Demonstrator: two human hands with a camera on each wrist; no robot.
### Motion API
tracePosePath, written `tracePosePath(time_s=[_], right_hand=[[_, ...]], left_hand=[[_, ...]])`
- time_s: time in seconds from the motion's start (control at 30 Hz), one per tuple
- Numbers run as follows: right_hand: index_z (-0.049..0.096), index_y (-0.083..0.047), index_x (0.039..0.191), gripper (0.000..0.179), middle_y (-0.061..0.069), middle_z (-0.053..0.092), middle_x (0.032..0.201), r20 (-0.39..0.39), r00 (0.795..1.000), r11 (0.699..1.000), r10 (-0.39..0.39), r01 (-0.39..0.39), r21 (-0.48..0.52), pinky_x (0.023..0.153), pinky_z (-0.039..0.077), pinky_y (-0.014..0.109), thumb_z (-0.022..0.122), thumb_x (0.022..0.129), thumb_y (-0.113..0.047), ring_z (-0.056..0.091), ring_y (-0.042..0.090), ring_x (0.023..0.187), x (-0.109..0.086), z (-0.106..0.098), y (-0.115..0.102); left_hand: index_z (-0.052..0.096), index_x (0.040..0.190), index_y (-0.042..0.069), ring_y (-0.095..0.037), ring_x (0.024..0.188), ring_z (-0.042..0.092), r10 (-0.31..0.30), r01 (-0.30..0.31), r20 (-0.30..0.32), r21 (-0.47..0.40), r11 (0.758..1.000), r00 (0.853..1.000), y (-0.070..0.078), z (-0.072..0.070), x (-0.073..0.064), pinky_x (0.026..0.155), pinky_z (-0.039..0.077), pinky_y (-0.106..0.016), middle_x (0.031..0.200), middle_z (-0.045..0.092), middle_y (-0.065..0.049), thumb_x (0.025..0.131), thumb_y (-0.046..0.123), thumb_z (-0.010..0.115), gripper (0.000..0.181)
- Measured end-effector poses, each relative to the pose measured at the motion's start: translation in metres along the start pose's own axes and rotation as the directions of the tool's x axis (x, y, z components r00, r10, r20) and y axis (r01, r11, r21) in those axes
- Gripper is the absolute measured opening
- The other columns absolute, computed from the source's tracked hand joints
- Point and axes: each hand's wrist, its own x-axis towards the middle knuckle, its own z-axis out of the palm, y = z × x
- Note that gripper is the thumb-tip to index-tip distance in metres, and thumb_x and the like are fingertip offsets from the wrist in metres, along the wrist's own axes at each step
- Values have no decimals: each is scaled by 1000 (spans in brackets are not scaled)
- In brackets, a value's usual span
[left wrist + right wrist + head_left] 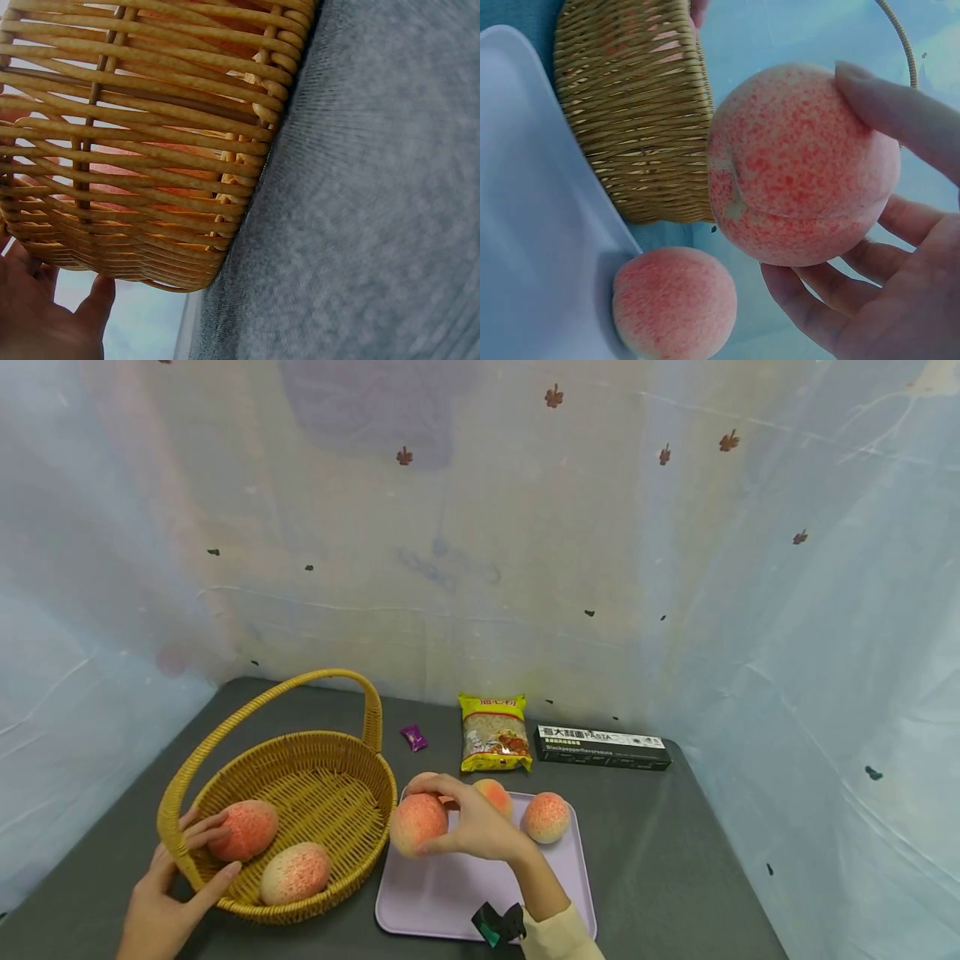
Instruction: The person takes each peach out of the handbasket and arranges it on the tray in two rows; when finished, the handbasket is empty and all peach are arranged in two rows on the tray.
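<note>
In the head view, my left hand [159,906] grips the left rim of a yellow wicker basket [348,806], fingers over the edge and thumb along the outside. Two peaches [295,874] lie inside, one of them beside those fingers. My right hand [480,828] holds another peach [417,828] between thumb and fingers, above the left side of a pale purple tray [465,906]. On the tray sit more peaches [547,817], one partly behind the right hand. Up close in the right wrist view, the held peach [802,169] hangs above the tray's edge, near a lower peach [675,304].
Behind the tray stand a yellow food packet [495,733], a small purple wrapped candy [414,737] and a long black pasta box [603,747]. The basket's tall handle [262,702] arches over its opening. Pale curtains [480,527] surround the dark table [660,868].
</note>
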Motion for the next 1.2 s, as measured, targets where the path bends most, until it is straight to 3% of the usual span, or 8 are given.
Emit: tracePosePath(time_s=[0.37,0.73,0.93,1.2], right_hand=[[60,-11,131,62,-7,60,128,0,1000,998,14,-14,-55,100,47,33,87,75,-14,53,7,115,-15,15,15],[59,-11,130,64,-5,59,127,7,1000,997,-6,7,-78,97,47,27,88,73,-12,52,5,115,-24,31,31],[57,-10,129,64,-2,58,128,18,1000,995,-22,24,-94,99,45,26,88,73,-11,51,5,115,-27,39,38],[58,-10,127,64,-2,59,125,4,1000,997,9,-9,-83,99,44,26,89,72,-10,51,6,112,-29,44,39]], left_hand=[[60,131,-2,-6,146,20,16,-16,-3,-19,1000,1000,-5,2,2,106,18,-2,145,52,2,84,-9,75,50],[60,131,-1,-6,146,20,30,-30,2,-15,999,1000,0,-1,2,106,18,-2,145,53,-4,86,-6,75,47],[60,132,1,-4,146,19,14,-14,-3,-9,1000,1000,1,-1,1,106,17,-3,146,52,-1,87,-4,74,47],[61,132,2,0,145,19,-10,10,-7,19,1000,1000,0,0,0,106,16,-3,145,52,3,88,1,76,46]])
